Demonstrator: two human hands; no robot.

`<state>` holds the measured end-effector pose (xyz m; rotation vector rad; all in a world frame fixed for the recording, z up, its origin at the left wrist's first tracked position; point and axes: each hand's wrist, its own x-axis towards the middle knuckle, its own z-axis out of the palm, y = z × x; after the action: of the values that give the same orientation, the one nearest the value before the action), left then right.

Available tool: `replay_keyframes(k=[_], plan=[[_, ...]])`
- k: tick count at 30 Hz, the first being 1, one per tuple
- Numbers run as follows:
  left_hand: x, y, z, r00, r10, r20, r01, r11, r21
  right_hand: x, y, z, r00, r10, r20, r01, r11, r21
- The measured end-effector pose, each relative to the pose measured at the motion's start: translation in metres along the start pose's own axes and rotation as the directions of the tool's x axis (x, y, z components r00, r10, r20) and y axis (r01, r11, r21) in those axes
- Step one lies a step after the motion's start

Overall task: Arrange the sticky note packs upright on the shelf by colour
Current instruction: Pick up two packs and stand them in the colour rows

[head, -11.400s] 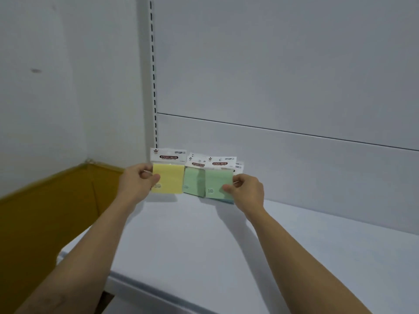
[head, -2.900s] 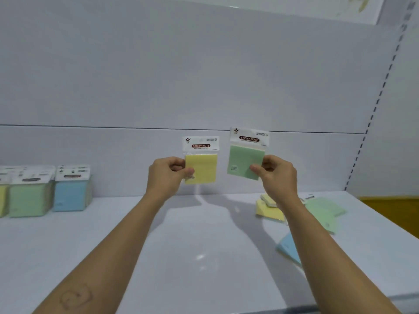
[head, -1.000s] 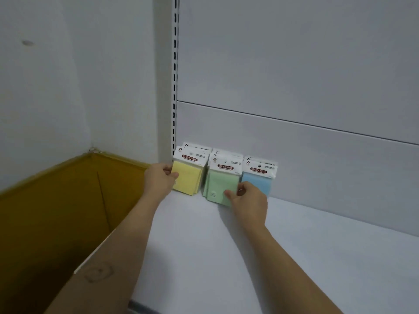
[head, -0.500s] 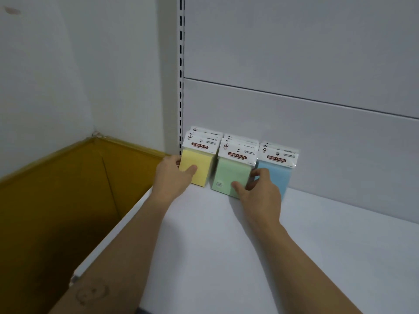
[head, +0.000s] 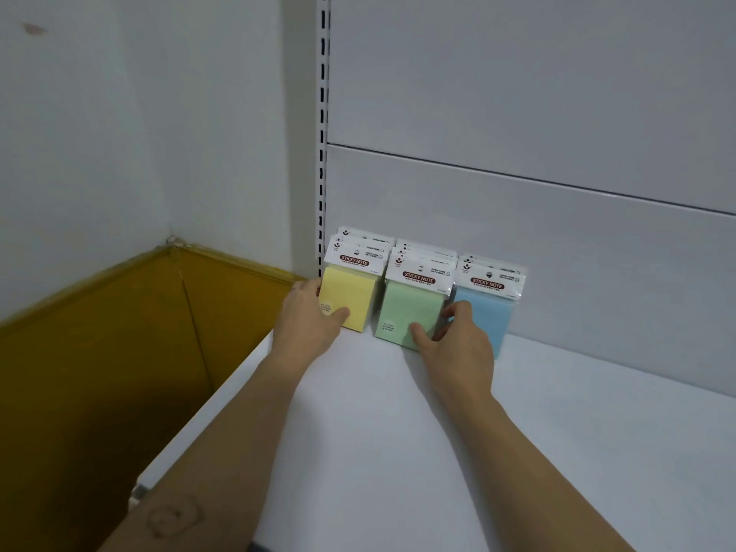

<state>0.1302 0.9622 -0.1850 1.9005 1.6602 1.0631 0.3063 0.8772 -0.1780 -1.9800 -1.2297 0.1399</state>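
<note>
Three upright rows of sticky note packs stand at the back left corner of the white shelf (head: 438,432). The yellow packs (head: 352,290) are leftmost, the green packs (head: 412,308) in the middle, the blue packs (head: 488,316) on the right. My left hand (head: 308,320) grips the front yellow pack, thumb on its face and fingers at its left edge. The front green pack is pinched at its lower right corner by my right hand (head: 454,344), with the index finger between the green and blue rows. Both front packs stand on the shelf.
A slotted white upright (head: 322,133) runs up just behind the yellow row. The shelf's back panel (head: 557,241) is right behind the packs. Left of the shelf edge lies a yellow-brown floor (head: 99,372) and a white wall.
In the last second both hands pushed the yellow and green packs back and upright against their rows. Earlier I carried them over from the pile at the shelf's right end.
</note>
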Motion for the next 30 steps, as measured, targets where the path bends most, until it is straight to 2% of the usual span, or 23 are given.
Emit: replay_keyframes(k=[8,10,12,15,20,24,30], plan=[[-0.013,0.005,-0.005,0.997,0.034,-0.069,-0.02,0.982,0.19,-0.005,0.002,-0.007,1.0,-0.017,-0.014,0.015,0.995,-0.098],[-0.017,0.011,-0.008,0.994,0.08,-0.078,-0.062,0.976,0.207,-0.006,0.002,-0.018,0.999,-0.032,-0.024,0.028,0.992,-0.124],[-0.024,0.02,-0.007,0.98,0.181,-0.084,-0.159,0.962,0.222,-0.006,0.003,-0.029,0.993,-0.106,-0.05,0.095,0.98,-0.177],[-0.032,0.041,-0.004,0.925,0.372,-0.072,-0.345,0.906,0.246,-0.004,0.002,-0.048,0.973,-0.218,-0.081,0.184,0.935,-0.304],[-0.041,0.078,0.006,0.836,0.546,0.049,-0.538,0.799,0.268,0.005,0.01,-0.092,0.969,-0.248,0.012,0.224,0.854,-0.47],[-0.049,0.116,0.018,0.788,0.602,0.126,-0.61,0.739,0.285,0.009,0.03,-0.136,0.978,-0.203,0.039,0.191,0.82,-0.539],[-0.07,0.191,0.051,0.674,0.706,0.216,-0.739,0.644,0.2,0.001,0.07,-0.206,0.992,-0.105,-0.067,0.051,0.831,-0.554]])
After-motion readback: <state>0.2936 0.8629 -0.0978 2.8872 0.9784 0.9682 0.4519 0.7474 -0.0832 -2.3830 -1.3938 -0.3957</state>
